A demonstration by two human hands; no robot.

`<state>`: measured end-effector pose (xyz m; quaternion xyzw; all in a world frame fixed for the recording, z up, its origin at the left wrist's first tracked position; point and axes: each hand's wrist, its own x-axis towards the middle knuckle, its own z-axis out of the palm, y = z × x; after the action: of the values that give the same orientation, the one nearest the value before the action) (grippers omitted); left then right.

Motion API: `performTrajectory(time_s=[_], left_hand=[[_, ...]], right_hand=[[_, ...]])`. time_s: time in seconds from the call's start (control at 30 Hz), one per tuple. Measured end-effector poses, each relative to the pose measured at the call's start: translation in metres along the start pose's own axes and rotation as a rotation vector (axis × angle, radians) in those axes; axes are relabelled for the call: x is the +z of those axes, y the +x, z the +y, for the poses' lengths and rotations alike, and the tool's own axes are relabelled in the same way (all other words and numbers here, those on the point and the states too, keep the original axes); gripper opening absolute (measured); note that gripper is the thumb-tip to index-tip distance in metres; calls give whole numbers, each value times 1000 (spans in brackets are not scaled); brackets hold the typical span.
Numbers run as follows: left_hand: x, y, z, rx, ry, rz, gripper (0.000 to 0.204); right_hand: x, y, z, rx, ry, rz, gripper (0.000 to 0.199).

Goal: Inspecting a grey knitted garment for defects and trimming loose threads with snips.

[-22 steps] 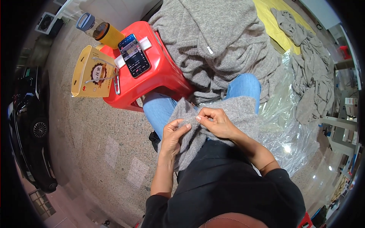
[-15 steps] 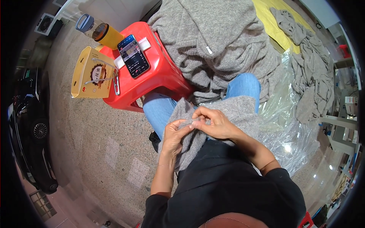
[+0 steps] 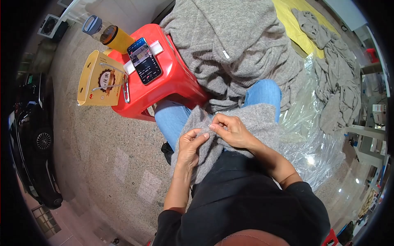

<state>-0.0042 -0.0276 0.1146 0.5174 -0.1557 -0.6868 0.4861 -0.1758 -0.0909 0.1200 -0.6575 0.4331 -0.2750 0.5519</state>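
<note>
I see grey garment (image 3: pixel 254 123) on lap: fuzzy knit, matt, soft nap. Same woolly knit on grey pile (image 3: pixel 234 45) beyond knees. Stool (image 3: pixel 172 82): red plastic, glossy, smooth. Phone (image 3: pixel 144 60) on it: glass face, shiny. Box (image 3: pixel 98 80): yellow card, matt. Sheet (image 3: pixel 312 139) at my right: clear plastic film, crinkled, glinting. Floor (image 3: pixel 106 164): speckled stone, polished. Jeans (image 3: pixel 172 119): blue denim.

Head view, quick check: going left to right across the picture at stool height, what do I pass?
Dark car → yellow paper bag → phone on the red stool → grey knit pile → clear plastic sheet.
</note>
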Motion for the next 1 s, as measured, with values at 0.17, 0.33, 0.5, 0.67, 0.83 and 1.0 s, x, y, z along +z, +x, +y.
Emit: performTrajectory(time_s=[0.17, 0.33, 0.5, 0.67, 0.83, 1.0], left_hand=[[4, -2, -2, 68, 124, -18, 12], [1, 3, -17, 199, 229, 163, 8], [13, 3, -18, 239, 44, 248, 10], [-15, 5, 7, 209, 146, 316, 9], [-41, -5, 31, 114, -28, 100, 13], [-33, -13, 32, 62, -222, -26, 13]], right_hand=[[-15, 2, -15, -55, -245, -248, 25], [-5, -1, -5, -333, -260, -191, 19], [4, -13, 0, -233, -167, -139, 16], [-32, -27, -9, -292, -118, -123, 13], [-77, -41, -4, -173, -407, 149, 19], [-75, -46, -13, -272, -374, 286, 26]])
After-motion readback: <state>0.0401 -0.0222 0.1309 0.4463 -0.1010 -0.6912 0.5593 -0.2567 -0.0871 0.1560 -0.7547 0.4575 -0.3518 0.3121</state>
